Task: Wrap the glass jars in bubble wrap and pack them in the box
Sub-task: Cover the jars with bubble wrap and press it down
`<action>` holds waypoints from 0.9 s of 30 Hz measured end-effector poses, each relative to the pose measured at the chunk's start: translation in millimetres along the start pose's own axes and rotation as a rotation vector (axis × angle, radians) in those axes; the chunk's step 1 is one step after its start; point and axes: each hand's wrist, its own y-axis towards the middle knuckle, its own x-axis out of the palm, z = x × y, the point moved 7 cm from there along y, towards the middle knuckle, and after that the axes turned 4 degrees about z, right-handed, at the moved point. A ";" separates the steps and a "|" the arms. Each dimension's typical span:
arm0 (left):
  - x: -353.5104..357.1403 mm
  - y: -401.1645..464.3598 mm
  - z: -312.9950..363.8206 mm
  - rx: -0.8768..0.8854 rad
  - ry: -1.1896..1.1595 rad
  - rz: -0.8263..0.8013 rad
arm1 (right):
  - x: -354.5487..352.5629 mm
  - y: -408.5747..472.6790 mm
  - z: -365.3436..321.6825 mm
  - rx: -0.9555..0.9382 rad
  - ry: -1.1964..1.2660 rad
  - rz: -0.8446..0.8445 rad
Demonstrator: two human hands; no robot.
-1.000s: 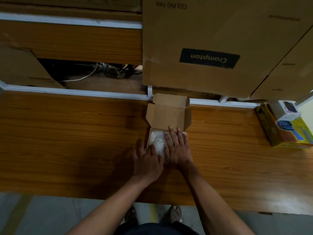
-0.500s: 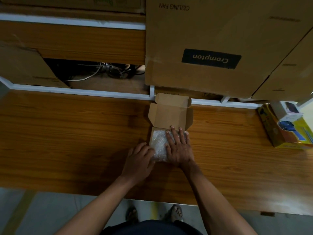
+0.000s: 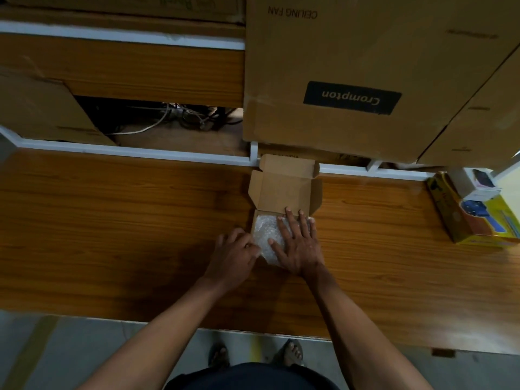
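Note:
A small brown cardboard box [image 3: 284, 190] stands open on the wooden table, its lid flap raised toward the back. White bubble wrap [image 3: 266, 235] fills the box and hides whatever is inside; no bare glass shows. My right hand [image 3: 298, 243] lies flat on the wrap with straight, spread fingers, pressing it down. My left hand [image 3: 235, 254] sits at the box's left near corner, fingers curled against the edge of the wrap; whether it pinches the wrap or only touches it is unclear.
Large cardboard cartons [image 3: 365, 74] stand right behind the box. A yellow carton [image 3: 475, 220] with a small white box on top sits at the far right. Cables [image 3: 180, 116] lie in a gap at the back. The table's near edge [image 3: 197, 325] is by my body.
My left hand slid off the top of the wrap to the box's left near corner. My right hand stayed flat on the wrap.

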 end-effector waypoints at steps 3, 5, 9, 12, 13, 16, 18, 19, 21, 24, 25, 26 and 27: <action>-4.6 4.5 -2.7 -0.007 -0.014 0.027 | -3.2 0.0 -1.1 0.001 0.029 0.002; -4.4 6.1 -2.0 0.019 0.016 0.030 | -3.7 0.8 -0.6 0.006 0.021 -0.004; 3.4 -0.6 -1.7 0.066 0.071 0.028 | -2.7 0.9 -1.7 0.011 0.003 -0.008; 8.3 -6.2 -6.6 -0.008 0.048 -0.028 | -3.9 0.5 -1.7 0.009 0.006 -0.003; 8.8 -6.8 -8.7 -0.037 0.037 -0.051 | -4.7 0.2 -2.3 0.008 0.011 0.001; 9.7 -4.3 -11.9 -0.064 0.013 -0.112 | -5.4 0.1 -2.9 0.008 0.011 -0.005; 13.0 -2.5 -12.6 -0.061 0.002 -0.169 | -5.9 -0.2 -3.1 0.010 0.007 -0.003; 15.0 -2.0 -13.2 -0.061 -0.007 -0.189 | -6.0 -0.3 -3.0 0.014 0.007 -0.005; 12.6 -1.3 -14.9 -0.071 -0.032 -0.184 | -6.6 -0.4 -3.7 0.016 0.009 -0.006; 4.0 -1.8 -15.5 -0.040 0.013 -0.083 | -7.7 -0.4 -3.8 0.018 0.014 -0.002; 3.7 -3.1 -15.6 -0.030 0.044 -0.069 | -7.0 0.0 -3.7 0.021 0.016 -0.005; 4.5 -4.4 -15.4 -0.022 0.069 -0.072 | -6.1 0.3 -3.6 0.023 0.018 -0.010; 5.5 -5.0 -14.9 -0.017 0.084 -0.083 | -5.3 0.6 -4.1 0.023 0.019 -0.014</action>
